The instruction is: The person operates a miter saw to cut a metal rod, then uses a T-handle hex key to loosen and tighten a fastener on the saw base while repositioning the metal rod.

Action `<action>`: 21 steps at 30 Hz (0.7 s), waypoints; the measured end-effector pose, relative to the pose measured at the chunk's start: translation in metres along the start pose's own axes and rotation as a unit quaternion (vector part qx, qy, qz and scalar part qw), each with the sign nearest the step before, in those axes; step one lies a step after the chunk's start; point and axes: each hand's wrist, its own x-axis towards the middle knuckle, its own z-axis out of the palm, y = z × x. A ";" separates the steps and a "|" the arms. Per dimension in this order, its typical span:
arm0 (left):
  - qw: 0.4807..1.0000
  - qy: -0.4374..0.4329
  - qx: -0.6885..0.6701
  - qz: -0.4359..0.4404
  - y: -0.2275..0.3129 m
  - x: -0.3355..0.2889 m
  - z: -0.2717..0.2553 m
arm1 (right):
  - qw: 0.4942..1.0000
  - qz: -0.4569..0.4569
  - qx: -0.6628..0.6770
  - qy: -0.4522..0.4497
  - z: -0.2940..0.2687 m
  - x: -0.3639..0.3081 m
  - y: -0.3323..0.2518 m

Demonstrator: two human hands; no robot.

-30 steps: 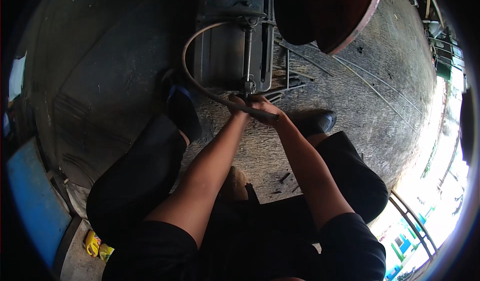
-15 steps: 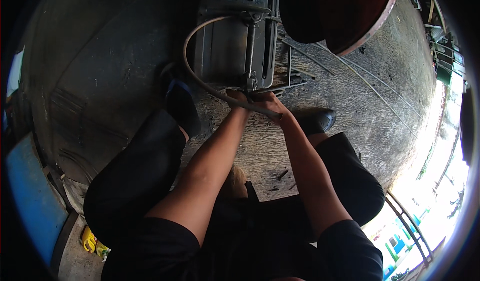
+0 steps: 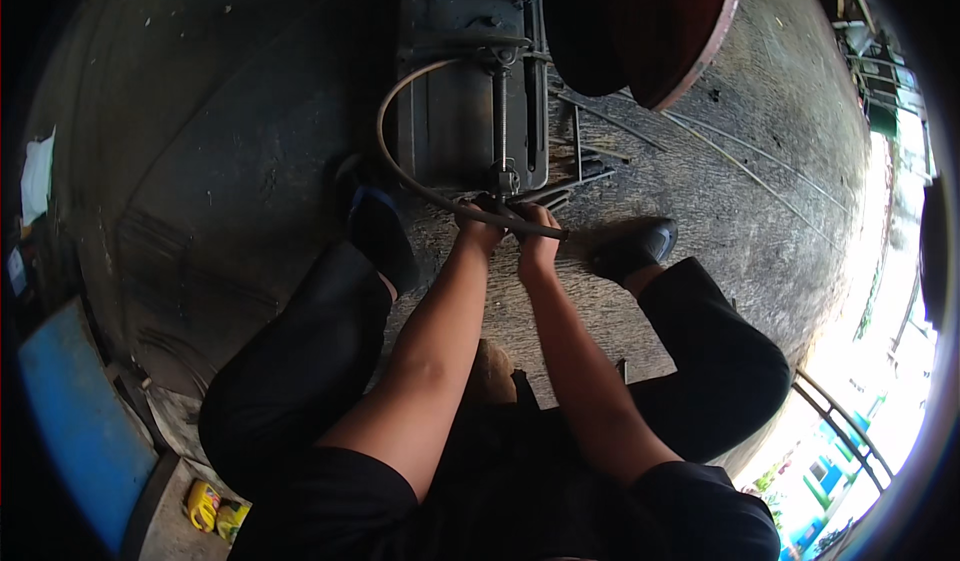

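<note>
A dark metal machine base (image 3: pixel 450 121) lies flat ahead of me, with a threaded screw (image 3: pixel 502 111) running along it toward me. At the screw's near end, my left hand (image 3: pixel 480 225) and my right hand (image 3: pixel 541 233) sit side by side, both with fingers curled in. Between them is a dark piece, too shadowed to name, and what they grip is mostly hidden. A curved brown rod or hose (image 3: pixel 388 146) arcs from the machine's left side and passes across both hands, its free end just right of my right hand.
A large dark-red round metal thing (image 3: pixel 690 51) overhangs at upper right. Thin metal bars (image 3: pixel 760 161) lie on the rough floor (image 3: pixel 730 211). My shoes (image 3: pixel 640 245) flank the machine's near end. At lower left are a blue panel (image 3: pixel 85 411) and a yellow package (image 3: pixel 203 506).
Both hands appear slightly lower in view, as does the machine. My right hand has turned, its wrist now straighter below the curved rod or hose.
</note>
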 end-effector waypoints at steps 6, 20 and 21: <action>0.943 -0.305 -0.001 -0.133 0.025 -0.012 -0.031 | 0.951 -0.075 -0.201 0.222 0.050 0.001 -0.005; 0.918 -0.299 0.260 0.031 0.035 -0.032 -0.029 | 0.892 0.000 -0.200 0.405 0.053 0.033 -0.001; 0.908 -0.271 0.308 0.087 0.029 -0.036 -0.029 | 0.891 0.016 -0.181 0.416 0.048 0.039 0.002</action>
